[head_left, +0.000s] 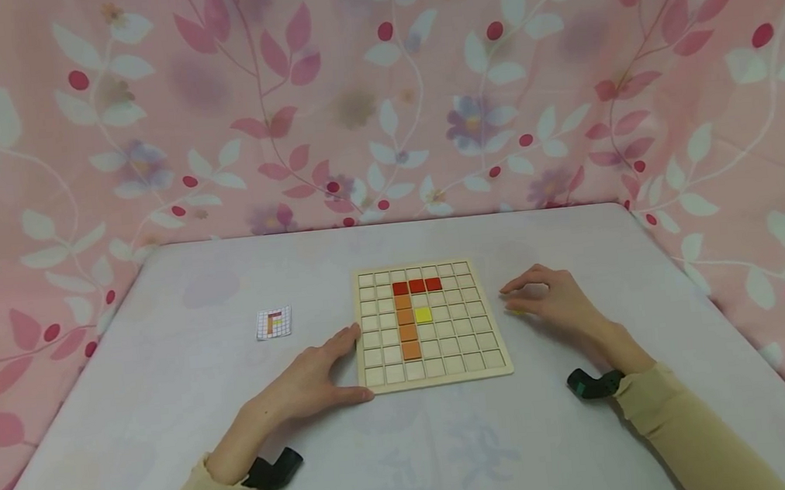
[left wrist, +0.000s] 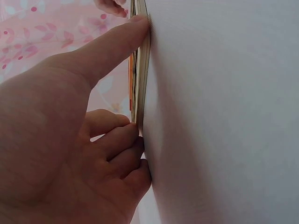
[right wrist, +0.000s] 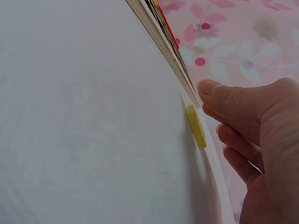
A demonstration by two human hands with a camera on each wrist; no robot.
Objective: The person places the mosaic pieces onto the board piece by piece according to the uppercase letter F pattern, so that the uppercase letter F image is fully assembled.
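A square wooden grid board (head_left: 450,364) lies on the table, with three red tiles (head_left: 416,286) in a row, several orange tiles (head_left: 409,332) in a column below the leftmost red one, and one yellow tile (head_left: 423,315). My left hand (head_left: 309,381) rests at the board's left edge, thumb near the lower left corner and fingers further up, touching its side. Right of the board my right hand (head_left: 559,304) hovers, thumb and index finger close together with nothing seen between them. A loose yellow tile (right wrist: 196,127) lies on the table below it, mostly hidden in the head view.
Left of the board lies a small printed card (head_left: 274,323) with a coloured grid pattern. The table (head_left: 439,459) has a pale cloth, and a pink floral curtain (head_left: 382,121) stands behind and at both sides. Black cameras sit on both wrists.
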